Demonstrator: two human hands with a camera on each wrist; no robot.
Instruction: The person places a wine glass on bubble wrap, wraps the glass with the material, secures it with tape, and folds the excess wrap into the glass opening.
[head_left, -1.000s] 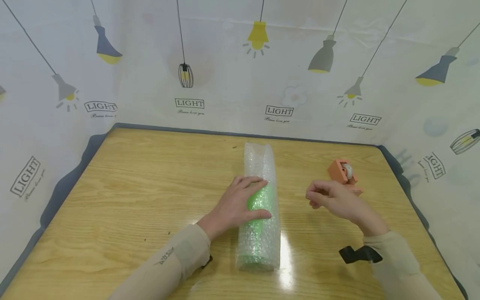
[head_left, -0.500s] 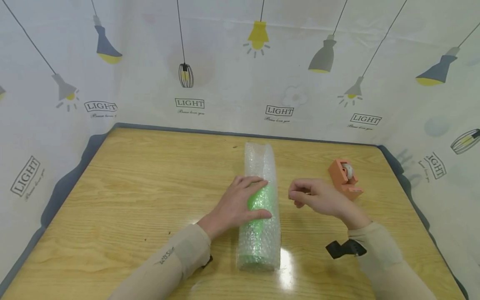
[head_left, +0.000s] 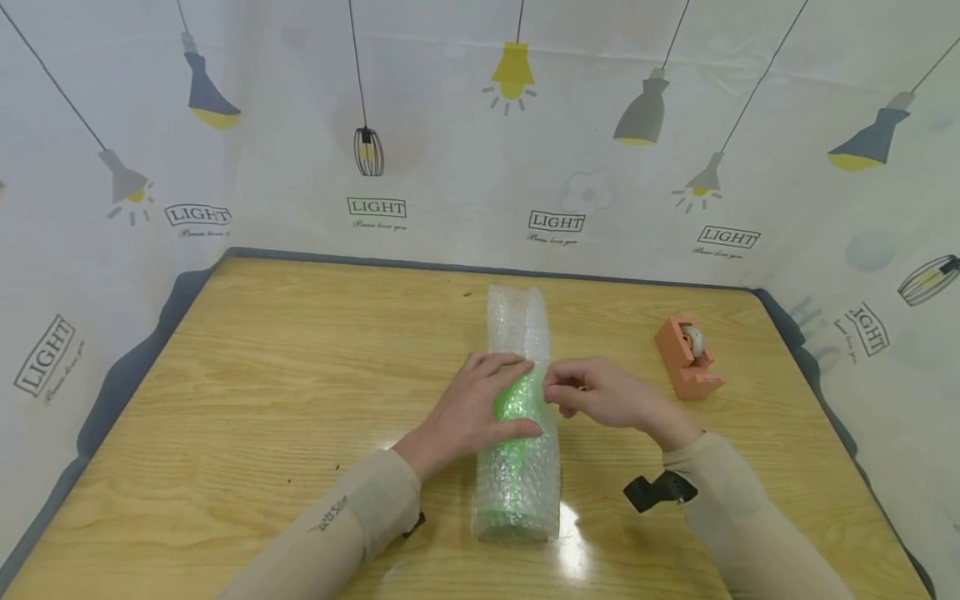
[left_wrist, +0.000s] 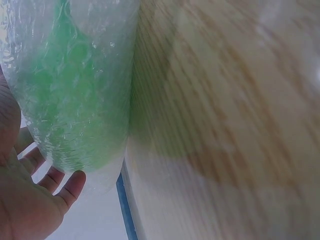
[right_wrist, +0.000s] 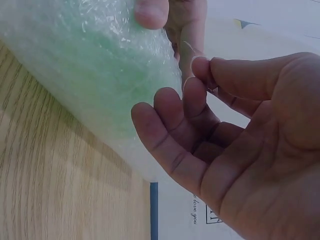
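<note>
A long bundle of bubble wrap (head_left: 513, 492) with something green inside lies lengthwise on the table. My left hand (head_left: 476, 404) rests on its left side and top, fingers and thumb spread apart. In the left wrist view the green shows through the wrap (left_wrist: 75, 95), and the left fingers (left_wrist: 72, 187) lie along its far side. My right hand (head_left: 600, 392) is at the bundle's right edge. Its thumb and forefinger pinch a small clear strip of tape (right_wrist: 189, 47), of which only a thin edge shows; the other right fingers (right_wrist: 150, 122) are bent.
An orange tape dispenser (head_left: 684, 358) with a roll of tape stands on the right of the wooden table (head_left: 300, 350). A pale curtain (head_left: 450, 125) printed with lamps hangs around the table's back and sides.
My right hand has moved left from beside the tape dispenser to the bundle's right edge, still pinching. The left hand and the bundle have stayed in place.
</note>
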